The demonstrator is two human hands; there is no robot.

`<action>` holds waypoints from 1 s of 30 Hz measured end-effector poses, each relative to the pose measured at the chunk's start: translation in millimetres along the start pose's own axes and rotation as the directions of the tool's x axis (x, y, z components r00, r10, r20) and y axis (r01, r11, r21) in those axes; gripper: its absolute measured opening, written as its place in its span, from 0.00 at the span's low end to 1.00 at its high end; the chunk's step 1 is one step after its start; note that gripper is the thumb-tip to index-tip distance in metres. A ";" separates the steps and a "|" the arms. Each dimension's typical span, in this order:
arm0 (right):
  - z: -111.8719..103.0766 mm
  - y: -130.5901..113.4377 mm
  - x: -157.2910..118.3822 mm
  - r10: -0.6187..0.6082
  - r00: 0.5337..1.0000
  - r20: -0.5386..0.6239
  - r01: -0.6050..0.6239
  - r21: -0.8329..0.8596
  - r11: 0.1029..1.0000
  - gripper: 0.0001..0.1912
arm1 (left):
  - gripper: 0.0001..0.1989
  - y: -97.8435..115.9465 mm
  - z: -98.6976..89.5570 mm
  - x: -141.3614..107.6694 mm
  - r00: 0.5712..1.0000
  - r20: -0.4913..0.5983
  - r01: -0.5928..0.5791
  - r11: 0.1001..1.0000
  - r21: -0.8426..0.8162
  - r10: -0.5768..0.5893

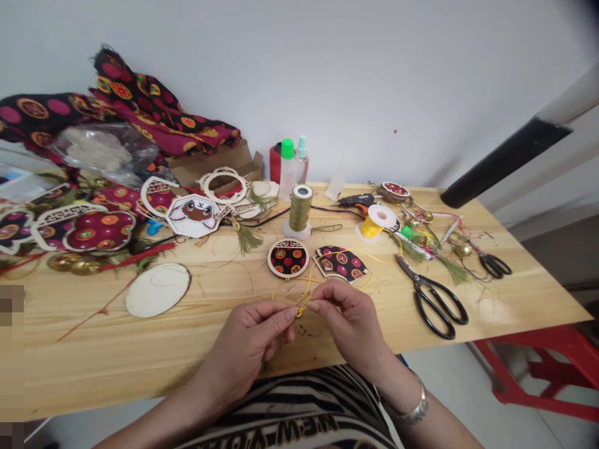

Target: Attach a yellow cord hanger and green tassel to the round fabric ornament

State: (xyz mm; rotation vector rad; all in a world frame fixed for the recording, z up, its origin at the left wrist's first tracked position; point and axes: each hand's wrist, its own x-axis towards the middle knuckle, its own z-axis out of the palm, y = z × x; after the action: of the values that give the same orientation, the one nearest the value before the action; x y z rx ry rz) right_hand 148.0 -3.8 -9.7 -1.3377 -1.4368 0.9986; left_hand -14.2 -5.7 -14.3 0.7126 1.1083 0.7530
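At a wooden table point(93, 349) by a pale wall point(374, 81), left hand point(257, 333) and right hand point(349, 315) pinch yellow cord point(299, 313), partly hidden.

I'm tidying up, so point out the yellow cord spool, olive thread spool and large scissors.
Yellow cord spool point(369, 229), head view: its wound cord.
Olive thread spool point(300, 211), head view: its wound thread.
Large scissors point(420, 282), head view: near the pivot.

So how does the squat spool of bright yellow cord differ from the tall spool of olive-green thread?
The squat spool of bright yellow cord is shorter than the tall spool of olive-green thread. The yellow spool is vivid, the olive spool muted. In this view the yellow spool leans, while the olive one stands nearly upright. Both have white ends and rest on the pale wooden table.
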 end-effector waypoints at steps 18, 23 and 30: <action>6.3 10.4 -2.0 0.260 0.966 0.015 -0.255 0.251 0.934 0.08 | 0.14 1.1 -0.8 0.2 0.999 -0.012 -0.040 0.999 -0.033 0.040; 9.9 6.4 -2.1 0.210 0.977 0.044 -0.212 0.346 0.914 0.05 | 0.13 -0.3 -0.3 1.0 0.999 -0.018 -0.040 0.999 -0.023 0.040; 12.7 4.7 0.2 0.130 0.991 0.011 -0.129 0.246 0.961 0.05 | 0.13 0.9 1.1 0.1 1.000 -0.006 -0.017 1.000 0.013 0.017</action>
State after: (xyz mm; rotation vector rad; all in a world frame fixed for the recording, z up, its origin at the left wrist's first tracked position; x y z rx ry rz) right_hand 137.0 -3.0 -17.6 -1.2610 -1.1880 1.2163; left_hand -13.3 -5.3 -13.4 0.7319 1.1150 0.7639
